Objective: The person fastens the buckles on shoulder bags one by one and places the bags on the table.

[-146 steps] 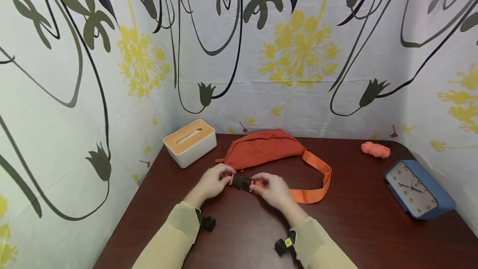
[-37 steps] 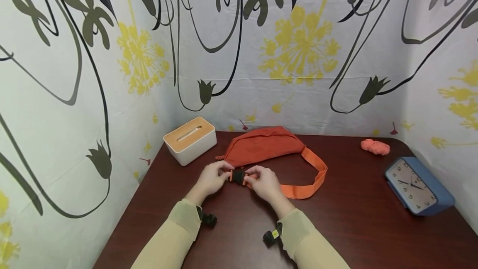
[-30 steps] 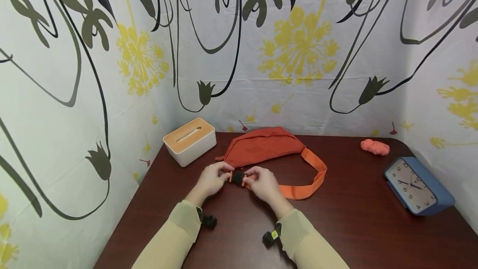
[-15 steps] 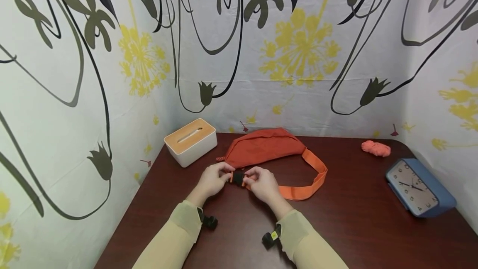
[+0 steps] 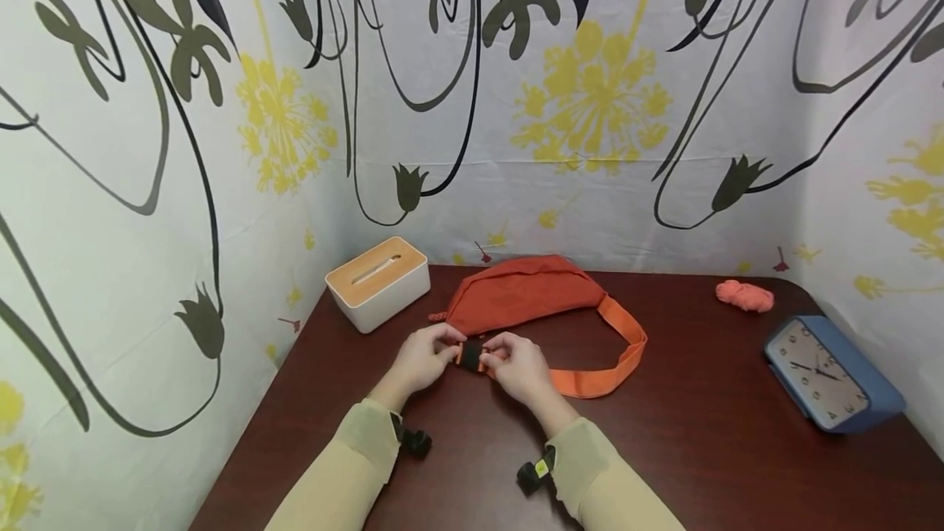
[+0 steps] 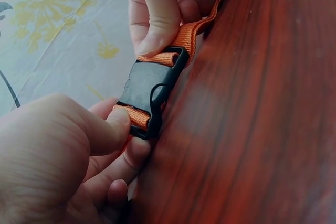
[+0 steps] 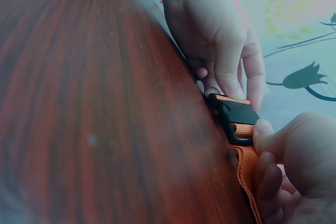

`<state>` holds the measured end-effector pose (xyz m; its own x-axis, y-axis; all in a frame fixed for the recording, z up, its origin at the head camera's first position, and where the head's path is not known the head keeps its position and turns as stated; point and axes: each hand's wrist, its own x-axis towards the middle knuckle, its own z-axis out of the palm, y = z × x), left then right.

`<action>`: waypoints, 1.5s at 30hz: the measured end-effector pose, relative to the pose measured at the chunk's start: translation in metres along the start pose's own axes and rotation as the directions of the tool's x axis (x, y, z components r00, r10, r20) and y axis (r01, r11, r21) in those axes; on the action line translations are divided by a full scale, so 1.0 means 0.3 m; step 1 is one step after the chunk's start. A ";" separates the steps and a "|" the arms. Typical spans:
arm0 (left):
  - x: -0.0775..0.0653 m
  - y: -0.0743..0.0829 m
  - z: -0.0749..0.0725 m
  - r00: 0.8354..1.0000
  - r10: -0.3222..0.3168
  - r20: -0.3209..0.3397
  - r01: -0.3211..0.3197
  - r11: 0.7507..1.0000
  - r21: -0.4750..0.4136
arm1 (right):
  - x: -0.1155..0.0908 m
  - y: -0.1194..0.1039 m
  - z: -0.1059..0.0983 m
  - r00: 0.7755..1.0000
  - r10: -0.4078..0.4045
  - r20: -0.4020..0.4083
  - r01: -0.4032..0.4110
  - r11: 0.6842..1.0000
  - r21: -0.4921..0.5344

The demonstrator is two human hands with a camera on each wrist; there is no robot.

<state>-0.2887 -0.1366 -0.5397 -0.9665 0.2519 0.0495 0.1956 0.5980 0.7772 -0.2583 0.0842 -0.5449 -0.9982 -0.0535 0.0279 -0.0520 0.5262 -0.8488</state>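
A black side-release buckle (image 5: 471, 356) joins orange webbing in front of a rust-orange waist bag (image 5: 525, 295). My left hand (image 5: 419, 360) pinches the buckle's left end, thumb on the webbing loop there, as the left wrist view shows. At the other end my right hand (image 5: 522, 367) pinches the buckle and strap between thumb and fingers. Both halves of the buckle (image 6: 144, 85) sit together with no gap between them. From the right hand, the orange strap (image 5: 590, 382) curves round to the bag's right end.
A white tissue box (image 5: 379, 285) with a wooden lid stands at the back left. Coral yarn (image 5: 745, 296) lies at the back right, near a blue clock (image 5: 829, 371). Patterned cloth walls (image 5: 472, 211) border the dark red table (image 5: 701, 449).
About five seconds ago the buckle halves were partly apart; now they are joined. My right hand has moved left with the strap. Over the last second the hands stay almost in place.
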 end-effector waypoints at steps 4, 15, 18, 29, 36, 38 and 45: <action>0.000 -0.005 0.001 1.000 -0.005 0.006 0.005 1.000 -0.009 | -0.003 0.003 -0.002 1.000 -0.020 0.002 0.020 1.000 -0.004; 0.003 -0.011 -0.002 0.999 0.027 0.023 -0.027 1.000 -0.016 | -0.006 0.014 -0.002 0.998 -0.057 0.001 0.057 0.998 -0.029; 0.003 -0.011 -0.003 0.999 0.032 0.026 -0.032 0.999 -0.014 | -0.008 0.014 -0.004 0.998 -0.062 0.002 0.062 0.997 -0.042; 0.003 -0.017 0.000 0.998 0.060 0.032 -0.060 0.998 0.002 | -0.013 0.021 -0.006 0.995 -0.103 -0.013 0.101 0.989 -0.112; 0.006 -0.022 -0.001 0.997 0.065 0.030 -0.065 0.998 0.006 | -0.013 0.022 -0.006 0.994 -0.108 -0.013 0.106 0.988 -0.111; 0.007 -0.021 -0.001 0.997 0.068 0.029 -0.068 0.998 0.007 | -0.013 0.020 -0.006 0.995 -0.103 -0.012 0.101 0.989 -0.111; -0.002 -0.019 -0.002 0.997 0.072 0.025 -0.072 0.997 0.000 | -0.013 0.018 -0.006 0.995 -0.098 0.001 0.098 0.989 -0.113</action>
<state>-0.2893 -0.1405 -0.5437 -0.9454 0.3133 0.0895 0.2647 0.5785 0.7715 -0.2546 0.0888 -0.5488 -0.9882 -0.1063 0.1105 -0.1526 0.6108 -0.7769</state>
